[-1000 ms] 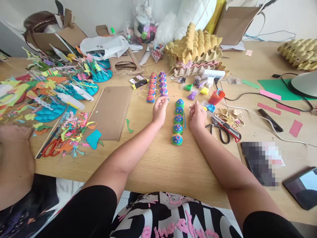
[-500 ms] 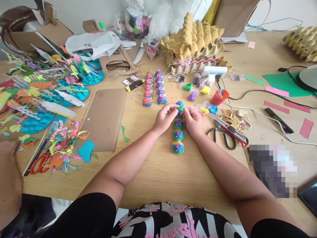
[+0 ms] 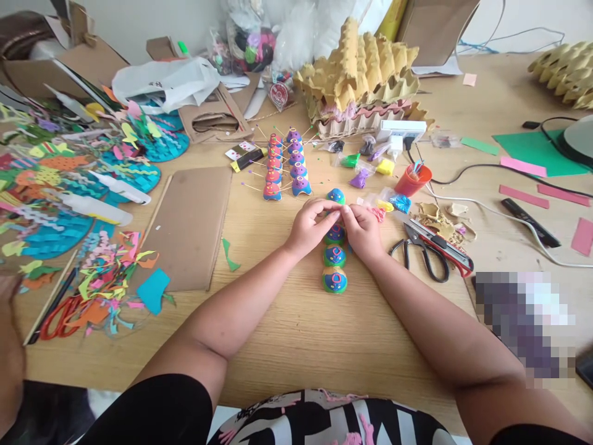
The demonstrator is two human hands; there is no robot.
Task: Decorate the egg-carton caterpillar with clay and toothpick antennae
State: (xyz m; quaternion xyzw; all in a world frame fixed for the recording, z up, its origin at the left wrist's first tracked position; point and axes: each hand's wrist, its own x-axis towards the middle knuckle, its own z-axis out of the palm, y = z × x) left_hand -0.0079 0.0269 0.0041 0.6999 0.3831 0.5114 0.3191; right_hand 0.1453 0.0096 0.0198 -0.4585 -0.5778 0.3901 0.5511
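Note:
My left hand [image 3: 312,227] and my right hand [image 3: 364,230] meet fingertip to fingertip, both pinched around something too small to make out. They hover over a column of blue and green domed pieces [image 3: 334,255] with pink rings on several of them. The top blue dome [image 3: 336,196] shows just beyond my fingertips. Farther back stand two more rows, one red and blue [image 3: 273,167], one purple and blue [image 3: 297,162], with thin sticks poking out sideways. Small bags of coloured clay, one of them blue [image 3: 399,203], lie right of my hands.
Black-handled scissors [image 3: 424,256] and a red cutter [image 3: 440,246] lie right of my right hand, near an orange cup [image 3: 412,180]. Cardboard [image 3: 189,228] and paper scraps [image 3: 109,278] are on the left. Egg trays [image 3: 361,74] stand behind. Another person's arm [image 3: 10,352] is at the left edge.
My fingertips have come together from slightly apart, lower over the column, so the top dome shows more fully. The view has shifted slightly.

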